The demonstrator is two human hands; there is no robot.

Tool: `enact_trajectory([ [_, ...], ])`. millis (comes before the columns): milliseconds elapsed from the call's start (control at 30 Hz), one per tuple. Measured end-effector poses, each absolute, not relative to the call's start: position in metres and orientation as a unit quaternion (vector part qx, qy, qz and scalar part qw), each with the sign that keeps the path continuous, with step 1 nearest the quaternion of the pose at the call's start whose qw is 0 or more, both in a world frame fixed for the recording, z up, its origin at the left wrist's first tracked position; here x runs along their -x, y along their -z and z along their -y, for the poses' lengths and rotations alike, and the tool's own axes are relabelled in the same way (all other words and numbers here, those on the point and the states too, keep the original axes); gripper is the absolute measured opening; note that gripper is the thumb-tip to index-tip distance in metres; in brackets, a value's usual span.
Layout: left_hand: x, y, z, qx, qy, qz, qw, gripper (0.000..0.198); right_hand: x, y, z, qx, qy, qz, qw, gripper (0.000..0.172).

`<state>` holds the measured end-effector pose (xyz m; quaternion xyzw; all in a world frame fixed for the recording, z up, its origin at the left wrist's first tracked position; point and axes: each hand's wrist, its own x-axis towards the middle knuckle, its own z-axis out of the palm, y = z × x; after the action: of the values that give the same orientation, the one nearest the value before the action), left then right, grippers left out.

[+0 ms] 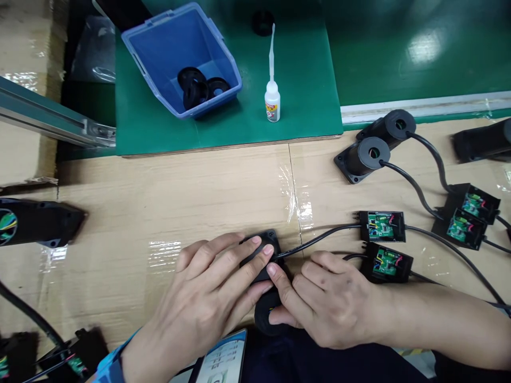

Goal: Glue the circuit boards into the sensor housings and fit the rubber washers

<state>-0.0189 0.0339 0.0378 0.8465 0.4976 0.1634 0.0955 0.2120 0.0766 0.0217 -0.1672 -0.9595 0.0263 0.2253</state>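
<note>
A black plastic cylindrical housing with a square flange (272,234) lies at the table's near edge, largely covered by my hands. My left hand (207,298) wraps over it from the left, fingers on top and thumb along its near side. A black cable (315,240) leaves its right side and leads to a small open black box with a green circuit board (381,225). With index fingertip beside the cable's entry and thumb on the round near end (263,313), my right hand (331,298) grips the same housing. What lies under my fingers is hidden.
Behind are a blue bin (139,58) with black round parts (195,88) and a white glue bottle (272,101). Two upright black housings (369,154) and another circuit box (387,263) are at right. Another housing (40,221) lies left. A printed sheet (223,361) is below.
</note>
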Motion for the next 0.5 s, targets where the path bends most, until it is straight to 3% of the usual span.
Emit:
enact_trajectory([
  [167, 0.031, -0.029, -0.033, -0.857, -0.157, -0.471, 0.139, 0.044, -0.209, -0.024, -0.075, 0.161, -0.016, 0.967, 0.194, 0.036],
  [367, 0.023, -0.005, -0.037, -0.66, -0.304, -0.536, 0.43, 0.047, -0.211, -0.023, -0.077, 0.169, -0.026, 0.965, 0.198, 0.032],
  [500, 0.015, 0.002, -0.037, -0.59, -0.358, -0.531, 0.492, 0.043, -0.21, -0.023, -0.079, 0.17, -0.032, 0.965, 0.196, 0.034],
])
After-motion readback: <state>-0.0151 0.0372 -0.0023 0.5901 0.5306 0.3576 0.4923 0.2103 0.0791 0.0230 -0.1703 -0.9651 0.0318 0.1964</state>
